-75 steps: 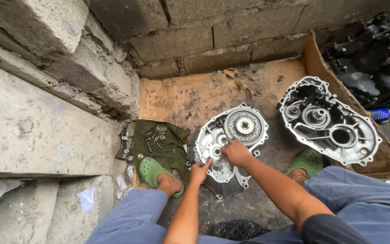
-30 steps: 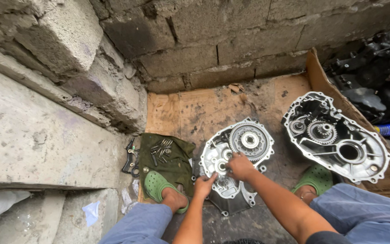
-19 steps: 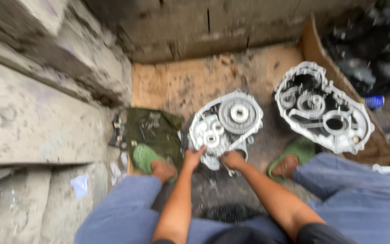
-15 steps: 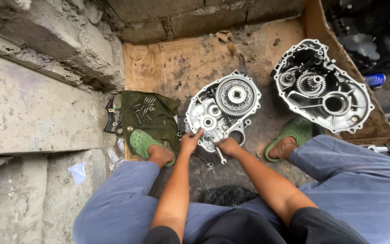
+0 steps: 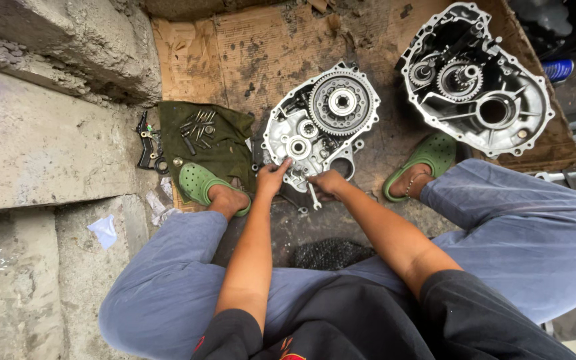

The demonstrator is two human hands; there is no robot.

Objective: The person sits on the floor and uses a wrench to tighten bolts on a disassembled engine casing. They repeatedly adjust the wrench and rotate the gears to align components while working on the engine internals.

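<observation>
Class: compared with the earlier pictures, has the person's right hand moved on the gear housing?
Yes. The right hand has slid from beside the large ring gear down to the near edge of the gear housing.

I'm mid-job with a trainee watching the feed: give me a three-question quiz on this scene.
1. True or false: both hands rest on the near gearbox half.
2. What lies on the green cloth? A) bolts B) pliers C) a hammer
3. Which casing sits farther from the person: the one with the large ring gear, or the deeper housing?

Key: 1 true: left hand and right hand touch its near edge. 2 A: bolts. 3 the deeper housing.
</observation>
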